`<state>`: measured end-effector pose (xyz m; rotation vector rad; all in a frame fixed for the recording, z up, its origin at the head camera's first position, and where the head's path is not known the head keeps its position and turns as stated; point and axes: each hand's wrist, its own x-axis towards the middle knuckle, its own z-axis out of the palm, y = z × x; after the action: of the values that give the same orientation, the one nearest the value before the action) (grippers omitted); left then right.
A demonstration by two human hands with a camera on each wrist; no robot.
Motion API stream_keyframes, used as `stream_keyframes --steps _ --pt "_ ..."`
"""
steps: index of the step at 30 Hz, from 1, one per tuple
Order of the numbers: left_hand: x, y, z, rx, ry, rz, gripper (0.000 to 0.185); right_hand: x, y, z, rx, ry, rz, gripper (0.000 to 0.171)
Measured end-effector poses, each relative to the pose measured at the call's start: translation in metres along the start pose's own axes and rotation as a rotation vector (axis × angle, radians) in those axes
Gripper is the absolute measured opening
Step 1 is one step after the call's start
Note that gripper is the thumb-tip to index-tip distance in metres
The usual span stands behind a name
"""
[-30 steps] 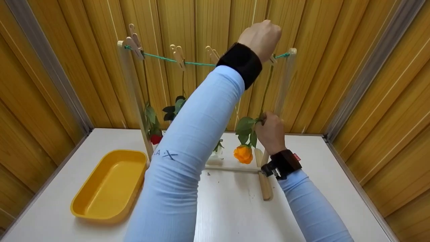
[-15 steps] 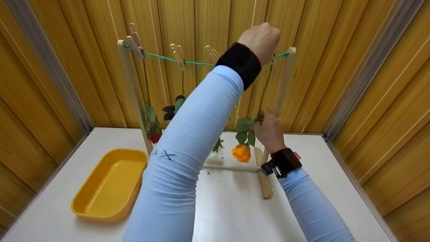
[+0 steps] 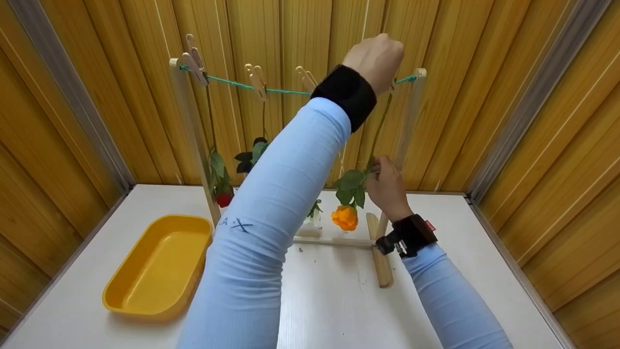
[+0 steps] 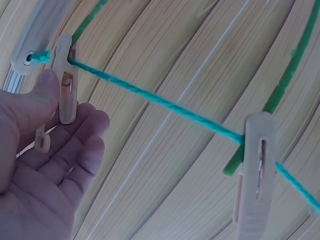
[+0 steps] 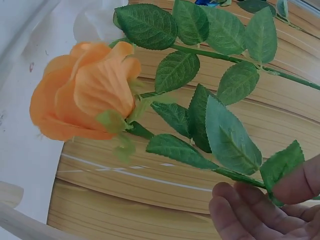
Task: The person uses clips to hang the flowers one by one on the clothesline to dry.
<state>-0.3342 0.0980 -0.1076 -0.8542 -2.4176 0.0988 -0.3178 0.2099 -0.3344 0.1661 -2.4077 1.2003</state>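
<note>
- Table [image 3: 329,310]: a white top walled by wood panels on three sides, with free room only toward the person.
- Tray [image 3: 157,264]: yellow, at the left, well apart from both hands.
- Rack [image 3: 193,135]: two posts with a green line [image 4: 165,105] strung between them; pegs sit along it, and a red rose [image 3: 224,198] hangs near the left post.
- Orange rose [image 3: 345,217]: hangs head down by the right post, its stem running up to the end peg [image 4: 66,85].
- Left hand [image 3: 377,57]: raised to the line's right end, thumb and fingers closed on that peg.
- Right hand [image 3: 386,186]: pinches the stem just above the leaves, beside the post.
- Step, as I judge it: the peg-and-stem stage at the line; whether the rose is going on or coming off cannot be told.
- The next move calls for steady peg pressure and keeping the stem off the post, which stands just beside.
</note>
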Motion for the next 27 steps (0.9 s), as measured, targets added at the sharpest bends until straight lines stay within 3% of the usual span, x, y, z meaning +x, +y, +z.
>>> stream_keyframes --steps 5,11,20,27 --pt "0.0 0.0 0.0 -0.019 0.008 -0.005 0.03 0.001 -0.004 0.001 -0.021 0.077 -0.011 0.03" --pt "0.0 0.001 0.001 -0.028 0.016 0.006 0.034 0.002 -0.008 -0.001 -0.003 0.073 0.034 0.034" --pt "0.002 0.002 0.0 -0.046 0.012 0.009 0.033 -0.003 -0.014 -0.001 -0.164 0.179 0.003 0.024" --pt "0.001 0.002 0.002 -0.046 -0.05 0.014 0.03 -0.002 -0.013 0.004 -0.229 0.215 0.001 0.034"
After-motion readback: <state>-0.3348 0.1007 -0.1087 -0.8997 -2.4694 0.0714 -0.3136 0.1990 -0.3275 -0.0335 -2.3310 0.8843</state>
